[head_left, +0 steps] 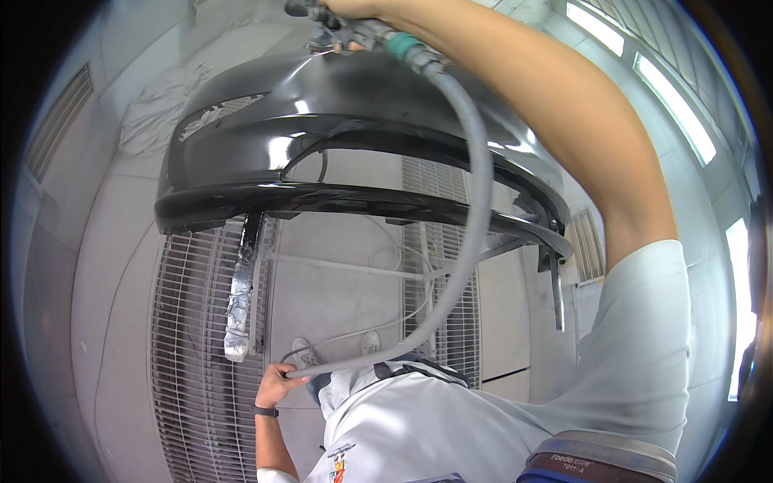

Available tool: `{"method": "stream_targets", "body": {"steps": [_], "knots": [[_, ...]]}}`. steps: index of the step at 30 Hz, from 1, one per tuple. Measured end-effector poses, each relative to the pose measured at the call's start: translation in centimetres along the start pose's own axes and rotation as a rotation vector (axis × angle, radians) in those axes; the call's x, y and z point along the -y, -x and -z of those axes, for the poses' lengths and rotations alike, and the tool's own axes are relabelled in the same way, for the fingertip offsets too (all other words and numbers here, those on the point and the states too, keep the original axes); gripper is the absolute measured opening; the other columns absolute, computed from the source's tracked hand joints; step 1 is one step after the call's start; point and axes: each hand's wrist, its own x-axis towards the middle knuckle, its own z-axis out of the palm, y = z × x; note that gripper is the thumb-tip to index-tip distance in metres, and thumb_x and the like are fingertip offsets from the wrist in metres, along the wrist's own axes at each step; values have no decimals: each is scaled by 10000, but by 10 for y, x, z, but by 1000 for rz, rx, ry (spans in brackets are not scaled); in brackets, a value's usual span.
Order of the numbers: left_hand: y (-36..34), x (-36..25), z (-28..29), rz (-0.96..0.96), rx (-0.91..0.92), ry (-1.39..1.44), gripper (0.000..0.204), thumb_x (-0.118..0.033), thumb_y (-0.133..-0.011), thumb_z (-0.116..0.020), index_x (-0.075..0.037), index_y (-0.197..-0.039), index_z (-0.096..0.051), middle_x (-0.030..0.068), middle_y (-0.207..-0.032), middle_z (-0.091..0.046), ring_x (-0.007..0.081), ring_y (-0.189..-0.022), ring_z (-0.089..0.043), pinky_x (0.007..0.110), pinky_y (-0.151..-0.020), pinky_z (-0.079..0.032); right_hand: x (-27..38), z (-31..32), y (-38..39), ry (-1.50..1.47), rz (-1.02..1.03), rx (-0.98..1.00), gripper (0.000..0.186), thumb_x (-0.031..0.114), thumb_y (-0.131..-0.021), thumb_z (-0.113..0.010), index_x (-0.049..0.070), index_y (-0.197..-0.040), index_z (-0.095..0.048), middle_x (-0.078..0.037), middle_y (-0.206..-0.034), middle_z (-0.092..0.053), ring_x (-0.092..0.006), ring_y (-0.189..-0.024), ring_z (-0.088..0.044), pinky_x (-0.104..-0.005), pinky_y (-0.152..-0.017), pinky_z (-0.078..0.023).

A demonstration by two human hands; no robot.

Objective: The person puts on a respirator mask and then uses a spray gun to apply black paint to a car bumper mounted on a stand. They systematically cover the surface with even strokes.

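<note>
My right hand point(348, 10) is closed round a spray gun point(354, 30) at the top of the view, above a glossy black car bumper point(233, 161). A grey hose point(475, 209) with a teal fitting point(400, 47) runs from the gun down past the bumper, curving left across my front. My left hand point(278, 380) grips that hose low in the view, at waist height. The bumper rests on a metal stand point(346, 266); one of its arms point(239, 306) is wrapped in crumpled silvery covering. The gun's nozzle end is near the top edge and hard to make out.
Metal floor grates point(185, 338) lie under the stand on both sides of a pale floor strip, where my shoes show. Crumpled white sheeting point(157, 109) lies at the back left. Pale booth walls with a louvred vent point(60, 121) and bright light panels point(675, 109) surround me.
</note>
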Motion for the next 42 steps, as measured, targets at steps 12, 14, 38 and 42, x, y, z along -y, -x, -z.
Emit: {"method": "stream_targets", "body": {"steps": [12,14,38,42], "knots": [[4,7,-7,34,-29,-25,402,-167,-790,-868,-33,-578,-554,-86,-588,-409,50,-590,-330,295,-532,-242,-36,-23,103,-861,-510,-182,416,386,-919,-538,47,-890,-776,-174,-882,-748,-295,-871,-717,-387,-804,-545],[-8,-4,-16,43,9,-36,425,-191,-789,-879,-31,-577,-548,-78,-582,-406,51,-584,-326,295,-524,-242,-57,-24,143,-1005,-600,-151,415,371,-926,-532,31,-909,-771,-186,-898,-748,-306,-887,-719,-385,-814,-550],[-137,-124,-235,150,341,-414,283,-227,-822,-889,3,-756,-737,-69,-581,-498,42,-577,-396,269,-512,-310,-233,-132,594,-1408,-1166,-286,427,425,-1027,-545,22,-1038,-687,-97,-787,-694,-133,-622,-690,-258,-398,-481],[-152,-138,-265,166,373,-479,311,-259,-813,-896,6,-763,-740,-52,-582,-513,52,-582,-408,276,-520,-321,-256,-161,646,-1468,-1184,-292,446,434,-1028,-552,9,-1046,-685,-97,-771,-678,-146,-630,-696,-262,-399,-479]]}}
